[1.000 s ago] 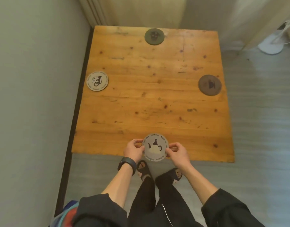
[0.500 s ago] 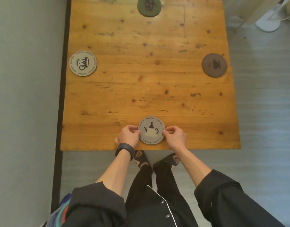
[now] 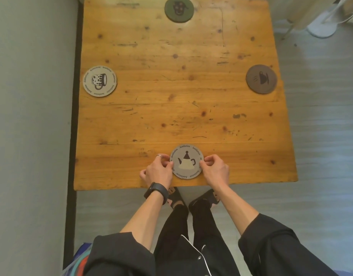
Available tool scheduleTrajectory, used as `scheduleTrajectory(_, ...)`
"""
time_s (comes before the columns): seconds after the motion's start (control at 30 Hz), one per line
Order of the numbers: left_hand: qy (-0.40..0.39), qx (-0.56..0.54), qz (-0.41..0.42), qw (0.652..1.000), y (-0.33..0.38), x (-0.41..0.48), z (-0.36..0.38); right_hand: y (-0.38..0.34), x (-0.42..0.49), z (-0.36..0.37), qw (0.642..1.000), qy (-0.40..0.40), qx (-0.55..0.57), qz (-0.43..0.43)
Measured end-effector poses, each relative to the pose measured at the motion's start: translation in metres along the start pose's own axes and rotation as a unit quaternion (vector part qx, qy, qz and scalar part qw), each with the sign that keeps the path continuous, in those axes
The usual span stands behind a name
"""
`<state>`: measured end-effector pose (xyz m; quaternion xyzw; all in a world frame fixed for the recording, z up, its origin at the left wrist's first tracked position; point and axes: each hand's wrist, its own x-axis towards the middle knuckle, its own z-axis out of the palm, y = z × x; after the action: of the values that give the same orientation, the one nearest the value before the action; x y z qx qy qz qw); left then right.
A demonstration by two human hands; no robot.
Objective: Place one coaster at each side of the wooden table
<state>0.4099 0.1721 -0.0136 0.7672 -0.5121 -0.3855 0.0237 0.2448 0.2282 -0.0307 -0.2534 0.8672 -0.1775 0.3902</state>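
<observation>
Pinching the teapot coaster (image 3: 186,162) at the wooden table's (image 3: 191,116) near edge, left hand (image 3: 159,172) and right hand (image 3: 214,169) fingertips closing on opposite rims.

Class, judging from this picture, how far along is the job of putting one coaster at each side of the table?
Done: the green coaster far side, mug coaster left, brown coaster right. In hand: the teapot coaster at the near edge, pinched by the left hand and right hand. Left: letting go.
</observation>
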Motion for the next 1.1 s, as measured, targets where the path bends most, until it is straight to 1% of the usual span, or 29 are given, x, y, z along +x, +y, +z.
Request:
scheduleTrajectory(0.13,0.004,0.018,0.010,1.000,-0.001,0.001,0.001,0.002,-0.001,0.001,1.000,0.008,-0.002,-0.017)
scheduleTrajectory(0.2,0.008,0.028,0.028,0.999,-0.002,0.001,0.001,0.003,-0.003,0.001,1.000,0.015,-0.001,-0.025)
scheduleTrajectory(0.27,0.014,0.073,0.075,0.994,-0.004,0.001,0.001,0.004,-0.003,0.001,0.999,0.019,-0.003,-0.032)
scheduleTrajectory(0.33,0.026,0.139,0.138,0.980,-0.006,-0.001,0.004,0.005,-0.004,0.002,0.998,0.020,-0.021,-0.051)
scheduleTrajectory(0.37,0.029,0.157,0.155,0.975,-0.007,-0.001,0.005,0.006,-0.003,0.002,0.997,0.021,-0.033,-0.068)
scheduleTrajectory(0.43,0.027,0.164,0.155,0.974,-0.008,0.000,0.006,0.007,-0.002,0.003,0.995,0.018,-0.041,-0.093)
scheduleTrajectory(0.57,0.013,0.132,0.117,0.984,-0.009,0.003,0.004,0.004,0.000,0.001,0.995,0.006,-0.021,-0.094)
scheduleTrajectory(0.67,0.018,0.147,0.122,0.981,-0.006,0.004,0.006,0.005,0.001,-0.001,0.994,0.005,-0.018,-0.107)
scheduleTrajectory(0.73,0.025,0.188,0.147,0.971,-0.007,0.004,0.007,0.007,-0.002,-0.002,0.990,0.003,-0.046,-0.134)
scheduleTrajectory(0.83,0.013,0.266,0.204,0.942,-0.007,0.004,0.005,0.009,-0.006,-0.002,0.968,-0.005,-0.143,-0.208)
scheduleTrajectory(0.9,0.004,0.296,0.222,0.929,-0.002,0.006,0.001,0.006,-0.007,-0.006,0.957,-0.015,-0.179,-0.226)
scheduleTrajectory(0.97,0.001,0.323,0.230,0.918,0.006,0.008,-0.004,0.000,-0.002,-0.013,0.950,-0.033,-0.210,-0.227)
scheduleTrajectory(1.03,0.001,0.333,0.239,0.912,0.011,0.015,-0.008,-0.011,0.008,-0.023,0.939,-0.079,-0.258,-0.212)
scheduleTrajectory(1.1,0.007,0.294,0.237,0.926,0.023,0.030,-0.015,-0.026,0.025,-0.037,0.930,-0.123,-0.284,-0.198)
